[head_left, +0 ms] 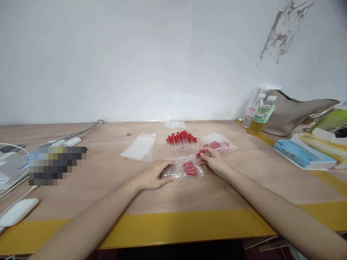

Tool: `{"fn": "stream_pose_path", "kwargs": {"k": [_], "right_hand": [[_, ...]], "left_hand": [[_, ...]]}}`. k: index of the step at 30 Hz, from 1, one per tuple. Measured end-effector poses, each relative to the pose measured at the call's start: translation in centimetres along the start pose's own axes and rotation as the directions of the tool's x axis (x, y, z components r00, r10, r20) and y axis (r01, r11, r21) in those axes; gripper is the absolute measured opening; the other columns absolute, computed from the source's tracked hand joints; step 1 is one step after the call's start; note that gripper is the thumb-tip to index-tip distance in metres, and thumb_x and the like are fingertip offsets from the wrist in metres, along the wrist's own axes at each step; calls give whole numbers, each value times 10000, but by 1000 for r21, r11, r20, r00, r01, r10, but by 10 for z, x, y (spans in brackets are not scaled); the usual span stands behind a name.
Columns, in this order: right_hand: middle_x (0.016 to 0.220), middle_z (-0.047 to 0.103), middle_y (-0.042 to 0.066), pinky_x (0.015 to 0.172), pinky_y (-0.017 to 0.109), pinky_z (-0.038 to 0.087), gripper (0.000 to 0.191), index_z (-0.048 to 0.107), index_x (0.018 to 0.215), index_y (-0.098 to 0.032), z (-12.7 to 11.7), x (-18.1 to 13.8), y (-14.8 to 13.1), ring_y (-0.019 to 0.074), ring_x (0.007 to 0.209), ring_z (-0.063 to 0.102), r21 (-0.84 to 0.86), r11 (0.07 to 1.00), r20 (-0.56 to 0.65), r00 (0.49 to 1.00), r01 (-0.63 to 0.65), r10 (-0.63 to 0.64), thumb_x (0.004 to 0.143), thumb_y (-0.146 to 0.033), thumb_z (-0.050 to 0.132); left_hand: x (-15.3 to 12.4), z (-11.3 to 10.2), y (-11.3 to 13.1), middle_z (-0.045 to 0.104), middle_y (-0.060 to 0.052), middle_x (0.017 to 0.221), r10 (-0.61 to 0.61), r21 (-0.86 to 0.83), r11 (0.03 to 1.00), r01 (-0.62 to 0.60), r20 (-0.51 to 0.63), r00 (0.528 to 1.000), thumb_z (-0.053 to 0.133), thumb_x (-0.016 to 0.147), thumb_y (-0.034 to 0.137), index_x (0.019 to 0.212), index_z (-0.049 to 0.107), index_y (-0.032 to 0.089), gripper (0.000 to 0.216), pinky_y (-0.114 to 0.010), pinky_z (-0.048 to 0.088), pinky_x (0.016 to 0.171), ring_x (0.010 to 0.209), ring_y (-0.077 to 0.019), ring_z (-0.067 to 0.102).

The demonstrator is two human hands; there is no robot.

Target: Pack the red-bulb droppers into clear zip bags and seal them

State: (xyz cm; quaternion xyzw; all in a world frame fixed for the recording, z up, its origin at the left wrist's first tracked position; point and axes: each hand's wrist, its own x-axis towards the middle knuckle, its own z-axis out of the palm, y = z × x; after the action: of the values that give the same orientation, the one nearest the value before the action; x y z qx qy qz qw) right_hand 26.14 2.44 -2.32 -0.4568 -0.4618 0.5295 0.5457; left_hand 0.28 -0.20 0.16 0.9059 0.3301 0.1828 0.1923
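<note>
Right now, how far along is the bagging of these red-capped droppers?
One filled bag lies finished behind the right hand. The left hand steadies the open bag, partly filled, while the right holds a dropper at its mouth. A row of loose droppers and empty bags remain.

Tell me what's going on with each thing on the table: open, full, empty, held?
Clear plastic zip bag with red-capped droppers inside: lying flat, partly filled, held down by the left hand.
Red-capped glass dropper: pinched in the right hand at the bag's mouth.
Row of loose red-capped droppers: lying unbagged.
Second filled clear bag: lying flat.
Stack of empty clear bags: flat, untouched.
Two plastic bottles: upright, capped.
</note>
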Motion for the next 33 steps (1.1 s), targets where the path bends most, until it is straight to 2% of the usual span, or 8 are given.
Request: {"fn": "stream_pose_path", "kwargs": {"k": [6,11,16,20,24,27,30,33], "right_hand": [[578,545,-58,520,186,436,290,527,803,-147,-13,1,-4,50,495,503,-217,976,321,944,-1,72,629,-320,683],[551,529,-59,467,180,392,397,598,941,-131,-10,1,-11,50,461,457,-337,941,408,905,27,120,646,-391,648],[732,620,-21,566,208,443,446,591,1036,-150,-17,5,-16,61,535,514,-349,936,533,832,50,154,646,-356,651],[670,615,-14,547,202,439,356,626,930,-126,-17,9,-10,67,522,519,-318,946,456,884,58,100,667,-364,629],[540,584,-22,447,198,397,284,635,764,-119,-3,10,1,67,424,460,-348,937,234,970,25,61,619,-361,662],[509,573,-18,427,205,380,239,605,660,-133,8,10,7,91,429,481,-421,904,104,994,67,-25,590,-350,677],[540,576,-17,462,197,387,212,585,625,-142,9,10,7,104,495,518,-484,855,171,978,185,-115,633,-348,631],[486,525,-46,396,175,337,215,571,685,-155,3,9,1,74,410,456,-471,869,305,952,155,-4,709,-367,544]], "left_hand": [[0,0,2,458,-66,1265,-17,23,1000,16,2,1000,490,814,423,1273,339,242,516,-379,378,927,1108,-234,463],[0,0,2,468,-67,1255,-21,29,999,21,-2,1000,493,812,427,1275,341,238,523,-375,378,930,1105,-232,465],[0,-1,2,469,-71,1254,-10,13,1000,10,3,1000,499,812,409,1279,344,234,522,-371,379,926,1108,-232,464],[0,0,1,452,-67,1273,-21,9,1000,21,6,1000,502,810,409,1284,337,239,530,-371,381,927,1118,-236,456],[1,1,1,435,-74,1288,-14,13,1000,14,6,1000,500,814,406,1290,327,230,536,-373,367,945,1143,-236,433],[1,1,1,456,-72,1265,3,13,1000,-3,-1,1000,499,815,401,1281,335,231,521,-372,366,946,1126,-227,448],[1,1,1,463,-78,1255,-2,20,1000,2,-3,1000,497,816,406,1279,340,227,521,-378,361,949,1120,-225,452],[1,2,-1,458,-83,1262,8,19,1000,-8,-1,1000,501,816,394,1274,358,221,510,-381,349,963,1135,-220,442]]}}
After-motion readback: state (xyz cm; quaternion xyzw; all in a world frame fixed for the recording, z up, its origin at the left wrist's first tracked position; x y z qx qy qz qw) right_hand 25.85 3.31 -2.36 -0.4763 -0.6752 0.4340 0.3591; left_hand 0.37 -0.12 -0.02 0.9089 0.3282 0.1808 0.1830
